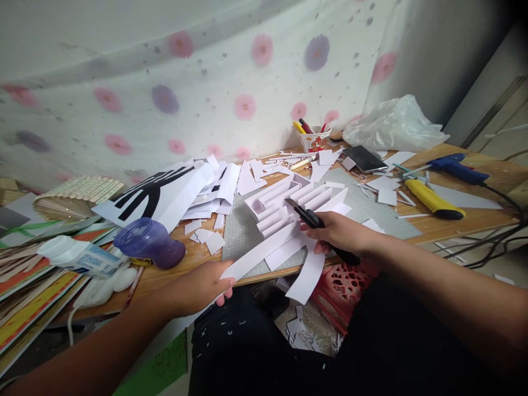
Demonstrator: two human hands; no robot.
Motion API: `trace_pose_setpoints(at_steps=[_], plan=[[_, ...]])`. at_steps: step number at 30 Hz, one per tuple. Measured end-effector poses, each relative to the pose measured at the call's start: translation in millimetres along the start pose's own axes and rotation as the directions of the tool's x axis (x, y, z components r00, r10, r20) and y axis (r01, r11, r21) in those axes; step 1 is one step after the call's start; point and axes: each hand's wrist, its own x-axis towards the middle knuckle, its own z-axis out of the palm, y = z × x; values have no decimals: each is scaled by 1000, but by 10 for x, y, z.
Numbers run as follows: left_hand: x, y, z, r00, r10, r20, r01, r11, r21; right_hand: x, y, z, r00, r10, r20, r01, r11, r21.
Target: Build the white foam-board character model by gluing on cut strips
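My left hand point(204, 289) is closed on the near end of a long white paper strip point(262, 254), thumb on top. The strip runs up to a white structure point(284, 206) of folded or upright paper walls on the grey cutting mat point(241, 242). Wrapped in my right hand point(340, 234) is a black utility knife point(311, 217), its blade pointing up and left over the structure. Below that hand another white strip point(306, 280) hangs past the table edge. Whether the blade touches the paper I cannot tell.
Paper scraps point(210, 239) litter the wooden table. To the left are a purple cup point(144, 242), a white bottle point(78, 256) and stacked sheets point(165, 192). On the right lie a yellow-handled cutter point(433, 199), a blue glue gun point(460, 168) with its cord, and a dark phone-like slab point(365, 158).
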Motion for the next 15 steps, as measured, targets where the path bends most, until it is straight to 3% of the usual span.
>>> trace_pose_setpoints(at_steps=[8,15], plan=[[6,18,1,999,-17,36,19,999,-45,5,12,5,1000,1,24,-1,1000,5],[1,25,4,1000,-5,0,5,998,-62,-37,-51,8,998,10,-59,-19,987,-160]])
